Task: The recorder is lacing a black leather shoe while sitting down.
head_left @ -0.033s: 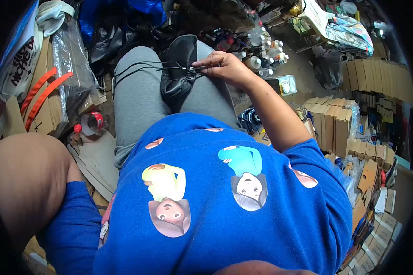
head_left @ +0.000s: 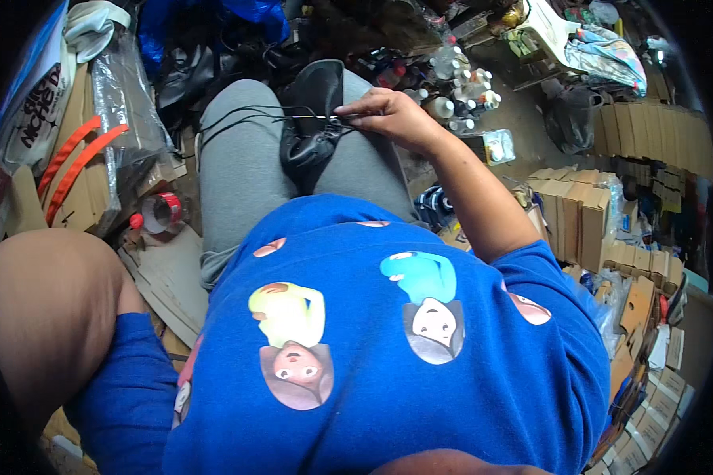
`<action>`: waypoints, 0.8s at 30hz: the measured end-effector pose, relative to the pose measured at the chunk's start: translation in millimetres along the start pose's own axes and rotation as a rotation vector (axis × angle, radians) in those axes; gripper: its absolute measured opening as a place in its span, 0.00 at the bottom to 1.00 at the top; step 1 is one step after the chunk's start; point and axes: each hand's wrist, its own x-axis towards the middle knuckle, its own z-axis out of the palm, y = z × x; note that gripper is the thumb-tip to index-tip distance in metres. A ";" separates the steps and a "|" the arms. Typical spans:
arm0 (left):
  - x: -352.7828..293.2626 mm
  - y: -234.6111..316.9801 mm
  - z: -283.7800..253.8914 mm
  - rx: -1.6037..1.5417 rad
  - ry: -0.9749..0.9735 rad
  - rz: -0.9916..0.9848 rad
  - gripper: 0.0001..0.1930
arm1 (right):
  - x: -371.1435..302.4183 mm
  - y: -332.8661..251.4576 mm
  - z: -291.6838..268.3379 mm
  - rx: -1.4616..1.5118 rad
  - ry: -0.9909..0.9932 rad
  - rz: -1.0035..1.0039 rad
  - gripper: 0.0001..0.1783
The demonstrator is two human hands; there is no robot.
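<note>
A black lace-up shoe [head_left: 305, 152] lies across my lap between my grey-clad thighs, its rounded toe toward me and its dark opening away. My right hand [head_left: 394, 119] is at the shoe's right side, thumb and fingers pinched together on a thin black shoelace [head_left: 342, 124] by the eyelets. Long loose ends of black lace [head_left: 242, 111] trail left over my left thigh. A thin pale sliver crosses the shoe beside my fingertips; its kind I cannot make out. My left arm [head_left: 51, 309] is bent at the lower left, and its hand is out of sight.
Orange curved strips [head_left: 83, 170] rest on plastic-wrapped board at the left. A red-capped plastic bottle [head_left: 161, 212] lies beside my left leg. Several bottles [head_left: 459, 99] stand ahead on the right. Stacked cardboard pieces [head_left: 570, 210] line the right. A white chair [head_left: 543, 32] stands far right.
</note>
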 end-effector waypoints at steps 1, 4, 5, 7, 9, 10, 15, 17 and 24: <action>3.3 2.3 -6.7 0.015 -0.007 0.004 0.17 | 4.9 -0.5 -1.4 0.013 -0.009 -0.013 0.15; 0.3 2.6 -8.6 0.030 -0.011 -0.010 0.17 | -3.7 -12.7 6.3 0.005 0.006 0.024 0.16; -3.1 1.4 -6.4 0.029 -0.009 -0.020 0.17 | -1.2 -14.1 3.8 -0.012 0.002 0.021 0.16; -3.5 3.1 -8.0 0.044 -0.011 -0.027 0.17 | -1.5 -6.5 5.6 0.002 0.001 0.033 0.16; -1.5 5.8 -13.4 0.066 -0.015 -0.030 0.17 | 0.5 -6.4 0.9 0.004 -0.001 0.040 0.16; 1.1 7.5 -17.8 0.080 -0.017 -0.028 0.17 | -0.9 -4.7 -1.8 0.033 -0.029 0.039 0.16; -3.8 6.6 -15.3 0.098 -0.022 -0.058 0.17 | -0.2 2.2 2.1 0.021 -0.003 -0.010 0.16; -3.5 10.3 -22.0 0.121 -0.030 -0.064 0.17 | 3.5 -7.0 5.9 -0.055 0.010 -0.011 0.16; -2.9 9.8 -23.5 0.161 -0.040 -0.084 0.17 | 2.7 -9.5 7.0 -0.004 0.012 -0.022 0.17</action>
